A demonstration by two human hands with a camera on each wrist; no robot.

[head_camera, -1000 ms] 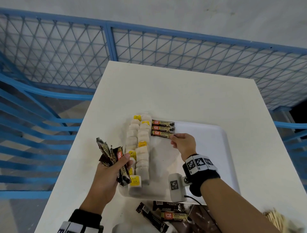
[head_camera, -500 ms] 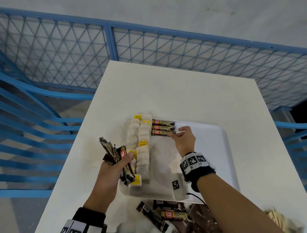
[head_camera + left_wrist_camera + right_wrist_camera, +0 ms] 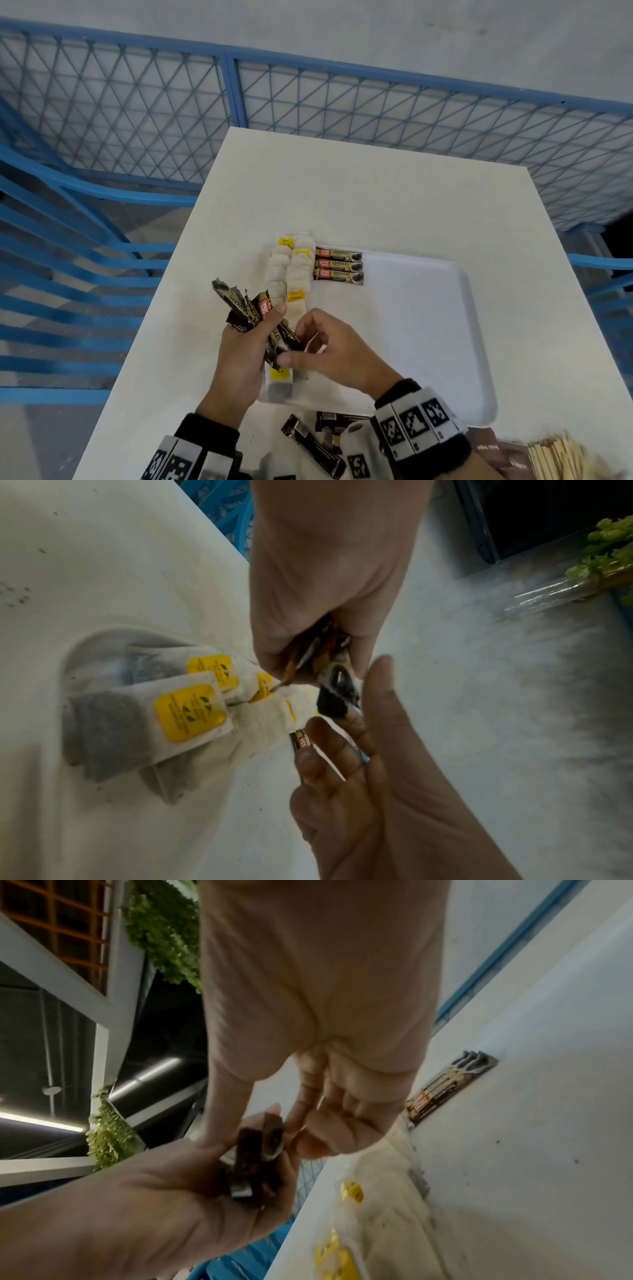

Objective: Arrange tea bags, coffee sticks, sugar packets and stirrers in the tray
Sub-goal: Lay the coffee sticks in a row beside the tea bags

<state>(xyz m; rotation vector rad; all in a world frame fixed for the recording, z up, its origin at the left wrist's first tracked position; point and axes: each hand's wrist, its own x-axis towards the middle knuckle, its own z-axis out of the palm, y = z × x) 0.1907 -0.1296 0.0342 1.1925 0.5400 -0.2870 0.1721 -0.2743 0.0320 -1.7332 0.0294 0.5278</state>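
Observation:
A white tray [image 3: 421, 329] lies on the white table [image 3: 376, 192]. Two columns of tea bags [image 3: 291, 274] with yellow tags fill its left side. Beside them, three coffee sticks [image 3: 338, 266] lie in a neat stack. My left hand [image 3: 255, 339] grips a fanned bunch of coffee sticks [image 3: 245, 306] above the tray's left edge. My right hand [image 3: 296, 344] meets it, thumb and fingers pinching the lower end of one stick [image 3: 286, 337]. In the left wrist view, the left hand [image 3: 325, 588] holds the bunch [image 3: 337, 681] over the tea bags [image 3: 188, 715]. In the right wrist view, the right hand's fingers [image 3: 325, 1123] curl at the bunch [image 3: 257, 1156].
Loose coffee sticks [image 3: 313, 445] lie on the table at the tray's near edge. Brown packets [image 3: 496, 452] and a pile of wooden stirrers [image 3: 561, 459] sit at the near right. A blue mesh fence [image 3: 308, 102] surrounds the table's far and left sides.
My right hand has left the three coffee sticks in the tray, drawn back toward me and taken hold of a stick in the left hand's bunch. The left hand has barely moved.

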